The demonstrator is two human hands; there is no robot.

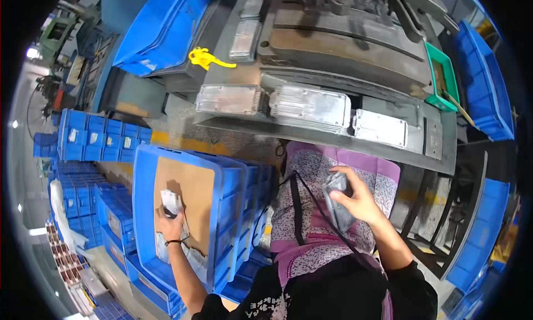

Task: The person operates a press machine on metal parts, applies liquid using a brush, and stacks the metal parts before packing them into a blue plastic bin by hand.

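Observation:
Inside a blue bin lined with brown cardboard, my left hand grips a small metal plate; whether it is one piece or several I cannot tell. More flat metal plates lie at the near end of that bin, below my wrist. Over my lap, my right hand is closed around a stack of grey metal plates, thumb on one side. Its fingers are partly hidden behind the stack.
Stacks of metal plates line the front ledge of a machine. A yellow tool lies at its left, beside a blue bin. A green tray sits right. Stacked blue crates stand at left.

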